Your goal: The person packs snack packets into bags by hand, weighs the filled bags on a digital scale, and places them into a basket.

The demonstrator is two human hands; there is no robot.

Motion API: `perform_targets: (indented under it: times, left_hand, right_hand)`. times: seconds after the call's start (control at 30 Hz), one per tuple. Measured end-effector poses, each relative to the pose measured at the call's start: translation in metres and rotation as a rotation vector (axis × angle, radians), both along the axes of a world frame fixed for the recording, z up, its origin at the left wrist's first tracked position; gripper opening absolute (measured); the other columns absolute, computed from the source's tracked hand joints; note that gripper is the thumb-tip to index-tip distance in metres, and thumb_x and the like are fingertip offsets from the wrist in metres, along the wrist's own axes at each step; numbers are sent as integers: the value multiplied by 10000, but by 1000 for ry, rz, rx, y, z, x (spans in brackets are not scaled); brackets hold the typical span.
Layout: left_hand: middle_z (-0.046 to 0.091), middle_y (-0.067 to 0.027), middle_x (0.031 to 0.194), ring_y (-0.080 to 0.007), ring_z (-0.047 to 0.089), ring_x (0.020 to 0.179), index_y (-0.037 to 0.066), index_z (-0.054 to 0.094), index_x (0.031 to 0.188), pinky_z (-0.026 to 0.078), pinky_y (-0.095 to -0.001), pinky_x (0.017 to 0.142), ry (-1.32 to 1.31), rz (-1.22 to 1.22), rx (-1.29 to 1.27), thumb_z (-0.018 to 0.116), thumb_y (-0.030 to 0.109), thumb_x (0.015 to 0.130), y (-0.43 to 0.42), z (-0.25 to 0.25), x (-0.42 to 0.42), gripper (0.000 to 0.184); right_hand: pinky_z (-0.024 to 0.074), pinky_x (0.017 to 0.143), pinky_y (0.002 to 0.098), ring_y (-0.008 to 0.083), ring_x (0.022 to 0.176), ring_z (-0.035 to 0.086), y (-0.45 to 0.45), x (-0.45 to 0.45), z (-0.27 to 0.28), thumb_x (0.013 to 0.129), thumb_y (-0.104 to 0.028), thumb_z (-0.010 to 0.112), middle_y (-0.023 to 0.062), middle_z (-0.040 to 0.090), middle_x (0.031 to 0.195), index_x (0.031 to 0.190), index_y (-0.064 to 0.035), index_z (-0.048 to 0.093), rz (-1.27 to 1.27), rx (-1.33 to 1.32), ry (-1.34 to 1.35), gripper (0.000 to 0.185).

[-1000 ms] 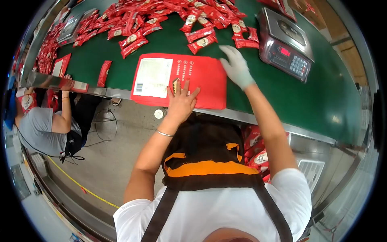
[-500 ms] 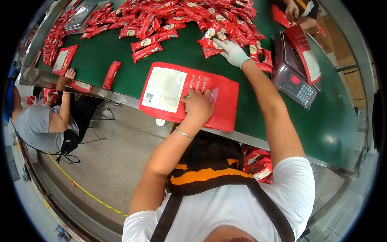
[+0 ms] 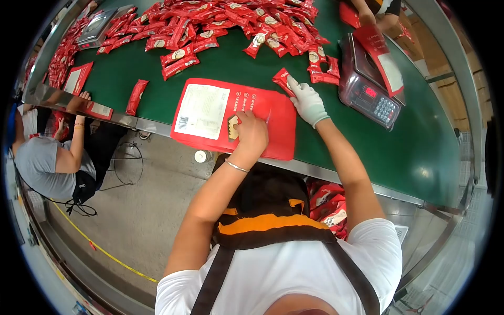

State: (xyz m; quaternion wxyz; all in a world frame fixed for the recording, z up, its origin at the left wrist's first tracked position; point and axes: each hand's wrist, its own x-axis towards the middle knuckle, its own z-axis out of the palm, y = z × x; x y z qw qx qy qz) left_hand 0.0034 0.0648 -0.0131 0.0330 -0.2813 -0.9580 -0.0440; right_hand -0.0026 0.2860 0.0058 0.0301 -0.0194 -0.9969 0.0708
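A large flat red pouch with a white label and barcode lies on the green table at its near edge. My bare left hand rests on it with curled fingers gripping its upper face; the fingertips are partly hidden. In a white glove, my right hand pinches a small red packet between thumb and fingers, just beyond the pouch's far right corner. Past it spreads a pile of similar red packets.
To the right, a digital scale carries another red pouch. One co-worker is at the left edge; another person's hands show at the top right. A second scale stands far left. A single packet lies left of the pouch.
My right hand has drawn back from the pile toward the pouch, bringing one packet with it. My left hand stays on the pouch. The whole view has shifted slightly.
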Motion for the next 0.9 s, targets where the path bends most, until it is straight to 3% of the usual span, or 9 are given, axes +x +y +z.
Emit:
perform_targets:
  times: [0.13,0.2,0.3,0.53,0.6,0.67,0.73,0.77,0.9]
  left_hand:
    - [569,-165,1137,-399,504,1167,14,720,844,526,-572,727,-125,-1,23,635,207,823,-7,-1,6,212]
    - [568,-185,1118,-397,531,1140,5,712,856,522,-534,802,-129,-13,341,639,188,829,-15,-9,5,198]
    - [560,-231,1134,-401,553,1091,-28,683,847,503,-462,863,-387,137,691,621,126,839,-27,24,10,166]
    - [547,-251,1246,-388,571,1101,-59,605,839,497,-386,885,-361,-6,1070,582,49,878,-37,10,-2,117]
    - [475,-262,1367,-443,497,1213,-39,576,820,392,-528,1036,-360,-129,1014,563,58,864,-33,14,4,107]
    - [469,-206,1395,-409,451,1298,-17,561,855,272,-691,1054,-177,-277,890,554,60,860,-16,17,25,78]
    - [481,-173,1414,-357,419,1356,7,556,863,129,-742,1076,-161,-307,793,562,67,861,3,41,46,60]
    - [482,-143,1426,-335,407,1376,22,556,866,53,-797,1042,-112,-322,792,552,58,867,8,43,42,36]
    - [445,-152,1473,-332,389,1396,19,580,872,40,-789,1055,-37,-356,655,556,59,868,-2,36,17,47]
  right_hand:
    - [511,912,441,410,1064,589,7,21,11,867,-189,678,202,611,1152,1451,-250,438,-69,-405,112,635]
    - [486,971,373,346,1152,592,-2,40,25,843,-164,716,176,599,1288,1438,-140,485,-64,-571,215,639]
    - [399,1040,281,161,1198,528,-37,75,54,827,-115,728,105,533,1376,1449,86,389,-126,-1548,-82,737]
    - [417,1057,316,244,1240,565,-62,95,43,829,-109,688,170,574,1369,1435,-63,481,-29,-957,-205,642]
    - [468,1001,362,325,1165,596,-64,93,41,828,-101,673,193,615,1259,1385,-85,540,74,-866,-112,573]
    - [516,876,419,383,1033,615,-66,80,39,817,-104,669,201,635,1131,1207,-74,643,219,-531,4,392]
    - [509,753,479,425,895,607,-56,60,15,764,-127,669,239,627,995,919,-41,648,377,-389,1,179]
    - [509,760,488,430,891,607,-53,48,-3,750,-116,664,249,627,978,942,-26,647,419,-332,-15,213]
    - [521,762,464,378,887,637,-56,35,0,767,-88,660,233,649,946,999,14,638,435,-301,187,255]
